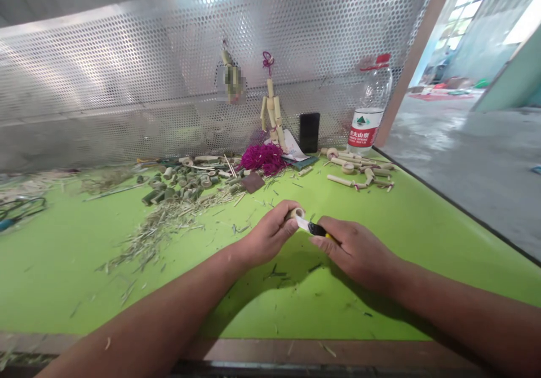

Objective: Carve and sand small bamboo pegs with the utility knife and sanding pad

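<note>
Item in hand: a short bamboo ring (297, 213), pale tan, hollow, with its open end tilted upward. It is held above the middle of the green mat (63, 265), just in front of the person.

Left hand (266, 237): thumb and fingers closed narrowly around the ring, pinching it at its sides.

Right hand (355, 251): fingers wrapped around a utility knife (315, 229) with a black and yellow body. Its pale blade points left and meets the ring's lower edge. Whether the blade is cutting in cannot be told.

Surroundings: a spread of bamboo shavings (164, 220) lies to the left, near the left hand but apart from it. Behind the shavings sits a heap of green bamboo sections (181, 183). Pale bamboo pieces (359, 169) lie to the right rear, well apart from the hands. A bundle of magenta thread (264, 158) rests at centre rear, with a small brown block (252, 182) just in front of it.

Against the perforated metal panel (127, 74) hangs a jointed bamboo figure (273, 110). A black rectangular object (309, 132) leans there, and a water bottle (369, 107) with a red label stands beside it.

Obstructions: only scattered slivers lie on the mat beneath the hands.
</note>
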Motion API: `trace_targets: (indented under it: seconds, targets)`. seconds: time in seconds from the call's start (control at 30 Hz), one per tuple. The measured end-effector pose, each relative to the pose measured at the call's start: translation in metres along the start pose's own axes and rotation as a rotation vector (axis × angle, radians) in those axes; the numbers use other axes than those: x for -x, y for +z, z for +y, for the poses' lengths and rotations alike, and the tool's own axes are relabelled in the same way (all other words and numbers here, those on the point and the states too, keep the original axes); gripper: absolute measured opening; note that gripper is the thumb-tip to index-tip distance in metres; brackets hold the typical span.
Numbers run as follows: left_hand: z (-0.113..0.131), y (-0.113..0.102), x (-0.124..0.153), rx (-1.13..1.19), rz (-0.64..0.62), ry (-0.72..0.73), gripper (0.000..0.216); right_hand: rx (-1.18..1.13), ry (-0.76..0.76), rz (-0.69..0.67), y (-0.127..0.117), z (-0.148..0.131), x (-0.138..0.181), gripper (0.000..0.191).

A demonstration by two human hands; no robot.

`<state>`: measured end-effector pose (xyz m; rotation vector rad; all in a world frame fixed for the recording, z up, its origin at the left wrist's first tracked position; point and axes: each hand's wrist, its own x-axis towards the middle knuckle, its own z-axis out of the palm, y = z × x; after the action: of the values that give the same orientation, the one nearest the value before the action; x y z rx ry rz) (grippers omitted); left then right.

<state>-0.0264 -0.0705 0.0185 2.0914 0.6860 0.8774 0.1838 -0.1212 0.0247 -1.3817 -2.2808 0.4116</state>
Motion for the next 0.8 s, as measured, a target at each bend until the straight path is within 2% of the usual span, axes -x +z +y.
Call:
trace_targets:
  seconds: [0.17,0.3,0.43,0.63,0.8]
  targets:
    - [0.0064,-0.0030,0.0019,0.065,-0.116,0.033,0.039,-0.002,-0.007,-0.024,-0.0005,-0.0005,0.0014,0.037]
    - [0.0047,-0.0015,0.0011,-0.092,-0.035,0.031,0.050,0.019,0.002,-0.046,0.0008,-0.0022,0.0019,0.039]
    - [0.0029,0.0007,-0.0003,-0.217,0.019,0.045,0.049,0.025,-0.005,-0.045,0.0014,-0.0038,0.0029,0.036]
    - [0.0063,0.0015,-0.0006,-0.274,0.028,0.107,0.050,0.068,-0.012,-0.029,-0.0005,-0.0036,0.0046,0.034]
    - [0.0082,0.0057,-0.0007,-0.319,0.077,0.066,0.045,0.069,-0.012,0.012,-0.0024,-0.0026,0.0021,0.035]
